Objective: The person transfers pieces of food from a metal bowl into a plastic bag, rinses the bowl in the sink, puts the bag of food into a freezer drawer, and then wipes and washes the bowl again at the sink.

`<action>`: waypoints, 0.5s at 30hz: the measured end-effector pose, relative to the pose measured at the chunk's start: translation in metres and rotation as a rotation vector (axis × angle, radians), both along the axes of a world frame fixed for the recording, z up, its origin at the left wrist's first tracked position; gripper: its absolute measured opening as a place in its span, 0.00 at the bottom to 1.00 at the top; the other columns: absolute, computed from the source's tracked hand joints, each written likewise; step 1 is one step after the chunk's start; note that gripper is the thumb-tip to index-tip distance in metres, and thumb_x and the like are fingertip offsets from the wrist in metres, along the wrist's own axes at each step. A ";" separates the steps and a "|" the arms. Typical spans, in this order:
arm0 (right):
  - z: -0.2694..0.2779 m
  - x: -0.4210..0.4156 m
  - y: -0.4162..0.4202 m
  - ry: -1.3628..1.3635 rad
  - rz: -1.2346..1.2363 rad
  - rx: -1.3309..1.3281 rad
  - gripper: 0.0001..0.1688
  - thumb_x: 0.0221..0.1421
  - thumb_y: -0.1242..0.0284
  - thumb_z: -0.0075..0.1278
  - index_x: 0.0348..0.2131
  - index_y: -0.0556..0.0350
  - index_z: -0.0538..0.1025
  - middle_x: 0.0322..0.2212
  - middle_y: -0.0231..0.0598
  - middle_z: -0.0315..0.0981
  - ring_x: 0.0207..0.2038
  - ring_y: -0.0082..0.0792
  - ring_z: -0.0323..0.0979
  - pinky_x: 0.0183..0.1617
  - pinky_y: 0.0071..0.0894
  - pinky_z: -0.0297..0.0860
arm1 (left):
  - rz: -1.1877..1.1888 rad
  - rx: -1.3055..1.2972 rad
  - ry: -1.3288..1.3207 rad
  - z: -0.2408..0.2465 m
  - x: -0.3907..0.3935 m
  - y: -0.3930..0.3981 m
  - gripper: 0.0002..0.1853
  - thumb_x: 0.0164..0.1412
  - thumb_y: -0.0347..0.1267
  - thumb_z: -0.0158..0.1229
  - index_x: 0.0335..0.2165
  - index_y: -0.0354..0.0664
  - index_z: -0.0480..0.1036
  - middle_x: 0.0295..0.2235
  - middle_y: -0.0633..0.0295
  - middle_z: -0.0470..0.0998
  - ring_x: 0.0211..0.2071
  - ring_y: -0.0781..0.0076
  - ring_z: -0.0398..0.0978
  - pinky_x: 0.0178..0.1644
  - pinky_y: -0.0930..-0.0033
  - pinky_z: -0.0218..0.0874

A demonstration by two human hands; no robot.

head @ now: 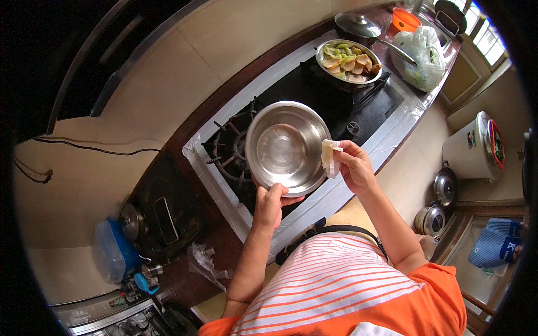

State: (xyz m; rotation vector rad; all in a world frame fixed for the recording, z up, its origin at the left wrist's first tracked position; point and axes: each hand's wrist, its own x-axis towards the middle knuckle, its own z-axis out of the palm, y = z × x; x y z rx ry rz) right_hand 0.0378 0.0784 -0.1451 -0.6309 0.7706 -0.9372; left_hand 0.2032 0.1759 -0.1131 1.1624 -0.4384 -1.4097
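Observation:
My left hand grips the near rim of a stainless steel bowl, thumb on the lip and fingers underneath. The bowl is tilted so its shiny inside faces me, and no food shows in it. It is held over the near-left gas burner of a black stove. My right hand pinches a crumpled piece of white tissue or cloth at the bowl's right rim. Whether the tissue touches the metal is hard to tell.
A metal dish of sliced vegetables sits on the far burner. Behind it are a lidded pan, an orange bowl and a filled plastic bag. A phone and a blue-lidded container lie to the left.

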 end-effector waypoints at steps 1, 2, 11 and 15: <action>-0.003 0.000 0.000 -0.044 -0.008 0.013 0.05 0.44 0.81 0.43 0.27 0.58 0.69 0.24 0.32 0.67 0.25 0.20 0.65 0.29 0.17 0.63 | -0.005 0.003 -0.002 -0.001 0.000 0.000 0.14 0.40 0.24 0.40 0.27 0.19 0.60 0.29 0.48 0.65 0.26 0.63 0.69 0.28 0.66 0.69; -0.006 -0.001 -0.001 -0.088 -0.016 0.026 0.05 0.44 0.81 0.43 0.27 0.58 0.69 0.24 0.32 0.67 0.25 0.20 0.65 0.29 0.17 0.64 | -0.010 0.005 -0.005 -0.002 0.000 -0.001 0.15 0.40 0.24 0.40 0.27 0.19 0.60 0.29 0.48 0.65 0.26 0.63 0.69 0.28 0.67 0.69; -0.029 -0.009 -0.002 0.241 -0.059 -0.536 0.09 0.41 0.86 0.41 0.25 0.60 0.71 0.29 0.33 0.60 0.29 0.21 0.64 0.32 0.16 0.65 | -0.040 0.047 0.015 -0.004 0.002 -0.004 0.18 0.39 0.24 0.39 0.33 0.21 0.57 0.32 0.49 0.63 0.27 0.63 0.69 0.29 0.67 0.68; -0.022 -0.011 -0.004 0.383 0.022 -0.744 0.10 0.38 0.85 0.45 0.27 0.62 0.71 0.31 0.36 0.56 0.34 0.24 0.62 0.35 0.17 0.67 | -0.026 0.059 0.011 -0.003 0.004 -0.004 0.19 0.39 0.24 0.39 0.34 0.22 0.57 0.32 0.49 0.63 0.27 0.63 0.69 0.28 0.67 0.68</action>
